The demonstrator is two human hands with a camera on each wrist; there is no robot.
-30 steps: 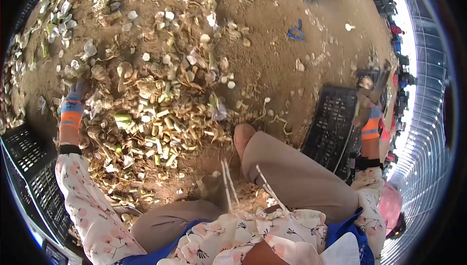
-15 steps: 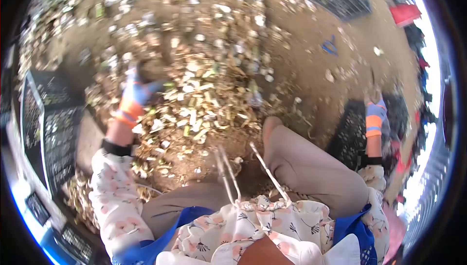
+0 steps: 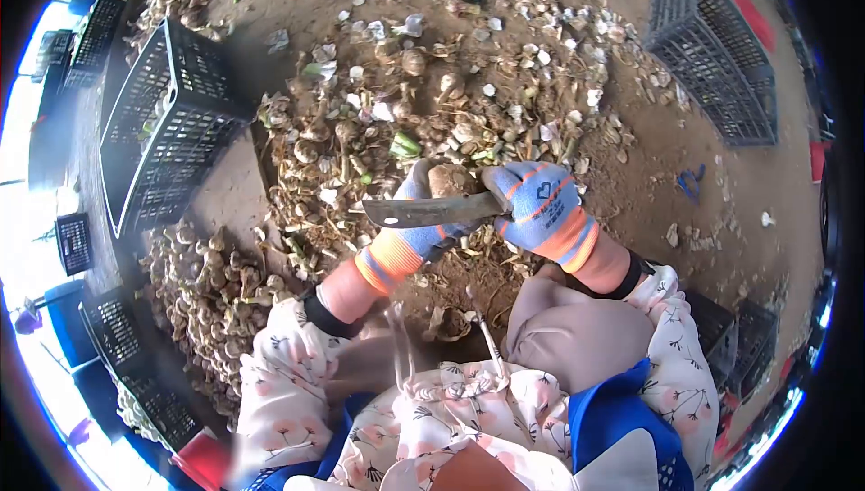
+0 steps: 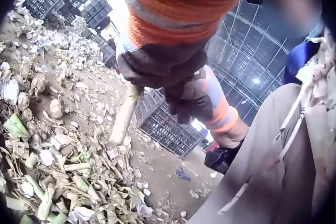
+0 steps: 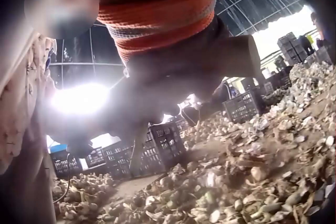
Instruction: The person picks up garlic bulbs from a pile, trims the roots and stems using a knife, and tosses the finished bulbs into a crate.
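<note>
Left hand (image 3: 416,225): blue-and-orange glove, curled round a round brown garlic bulb (image 3: 450,181), fingertips partly hidden
Right hand (image 3: 539,203): matching glove, gripping a curved grey metal knife (image 3: 428,213), handle mostly covered
Blade: across the bulb's near side, contact unclear
Outward: scattered pale trimmings (image 3: 468,135), black plastic crate (image 3: 185,135) at left

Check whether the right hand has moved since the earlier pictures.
Yes, leftward in the head view: the right hand was right of the blue object on the ground; now it is left of it, beside the left hand.
</note>
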